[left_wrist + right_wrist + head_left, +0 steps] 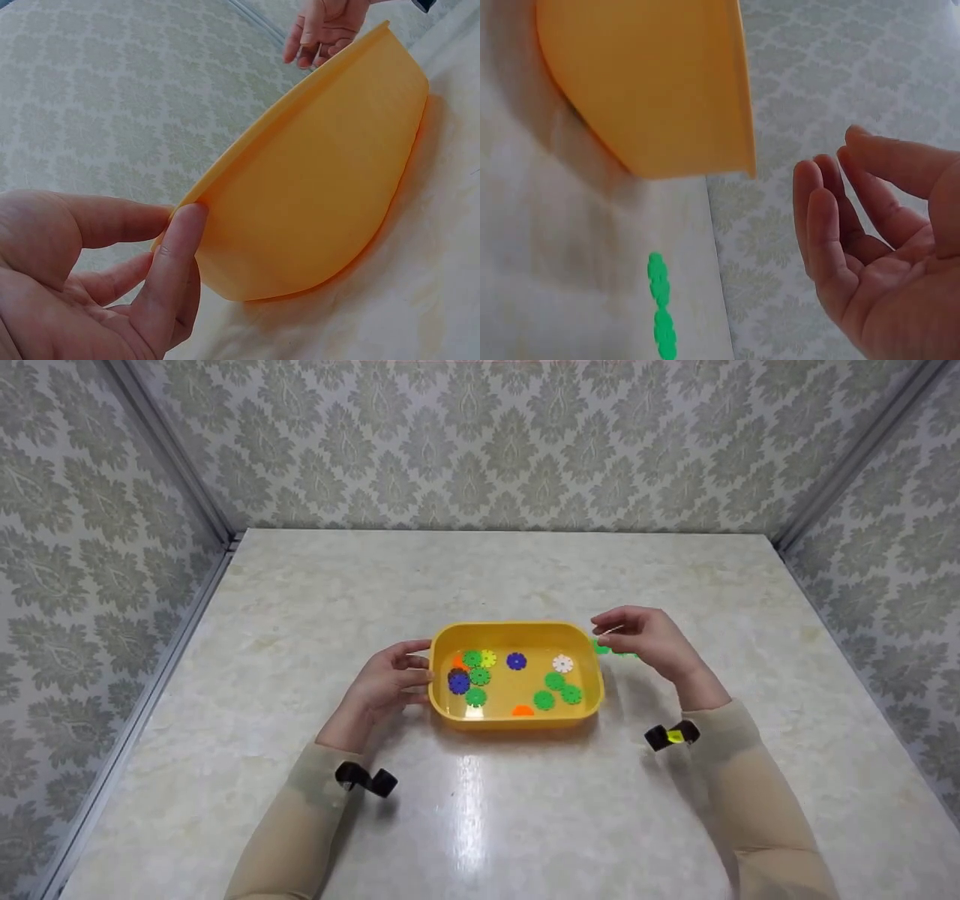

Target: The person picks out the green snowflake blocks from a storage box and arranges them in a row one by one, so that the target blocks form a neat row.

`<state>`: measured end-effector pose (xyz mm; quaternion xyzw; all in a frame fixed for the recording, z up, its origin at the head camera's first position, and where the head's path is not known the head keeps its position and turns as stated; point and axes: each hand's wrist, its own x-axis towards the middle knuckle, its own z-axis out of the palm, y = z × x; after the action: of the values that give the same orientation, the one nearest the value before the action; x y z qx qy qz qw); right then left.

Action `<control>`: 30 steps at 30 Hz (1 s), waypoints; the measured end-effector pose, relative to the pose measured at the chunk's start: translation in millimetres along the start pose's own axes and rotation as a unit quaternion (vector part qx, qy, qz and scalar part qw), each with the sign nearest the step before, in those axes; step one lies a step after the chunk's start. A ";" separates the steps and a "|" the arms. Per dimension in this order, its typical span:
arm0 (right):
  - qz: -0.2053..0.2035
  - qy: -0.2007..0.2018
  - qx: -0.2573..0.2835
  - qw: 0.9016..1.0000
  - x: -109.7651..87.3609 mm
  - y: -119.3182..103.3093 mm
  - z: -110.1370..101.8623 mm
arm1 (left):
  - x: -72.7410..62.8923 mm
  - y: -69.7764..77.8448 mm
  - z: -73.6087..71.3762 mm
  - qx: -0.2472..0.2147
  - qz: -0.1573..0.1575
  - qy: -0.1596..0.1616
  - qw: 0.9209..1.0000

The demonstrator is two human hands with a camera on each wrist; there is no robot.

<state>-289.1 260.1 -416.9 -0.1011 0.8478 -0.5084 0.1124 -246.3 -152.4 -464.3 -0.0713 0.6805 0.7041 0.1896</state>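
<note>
A yellow plastic basin [517, 723] stands in the middle of the table, with notched snowflake discs lying inside. Several of these are green [544, 700]; a white disc [562, 664], a yellow disc [488, 658], blue discs [516, 661] and orange pieces [523, 710] lie among them. At the basin's left end, my left hand [384, 681] pinches the rim [247, 139] with its fingertips. Past the right end hovers my right hand [649, 637], fingers loosely bent and holding nothing in the right wrist view. Below it, green linked discs [660, 296] lie on the table.
The marbled white table [337, 577] reaches back to a patterned wall [487, 442], with similar walls at left and right. A black wrist camera [367, 780] is strapped to the left sleeve, and another camera [660, 736] to the right one.
</note>
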 end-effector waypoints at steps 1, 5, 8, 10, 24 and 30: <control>-0.008 -0.014 0.003 1.000 1.0 -3.2 5.1 | 0.1 -0.1 0.0 0.000 0.000 0.000 1.000; -0.026 -0.080 0.009 0.996 6.1 -13.0 25.3 | -0.2 -0.4 -0.2 0.001 0.001 0.001 1.000; -0.027 -0.126 -0.001 0.992 10.0 -17.4 38.9 | -1.3 0.1 0.2 0.003 0.002 0.001 1.000; -0.029 -0.151 -0.018 0.988 11.9 -20.3 47.4 | -1.7 0.1 0.3 0.004 0.003 0.000 1.000; -0.036 -0.196 -0.228 0.953 8.1 -25.2 88.4 | -2.2 -0.2 0.5 0.005 0.003 -0.001 1.000; -0.085 -0.189 -0.320 0.925 8.2 -20.9 97.6 | -0.4 0.1 0.4 0.008 -0.003 0.004 1.000</control>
<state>-267.0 166.3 -443.8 -0.2973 0.9167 -0.1892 0.1883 -245.8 -152.0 -464.0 -0.0744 0.6868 0.6976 0.1900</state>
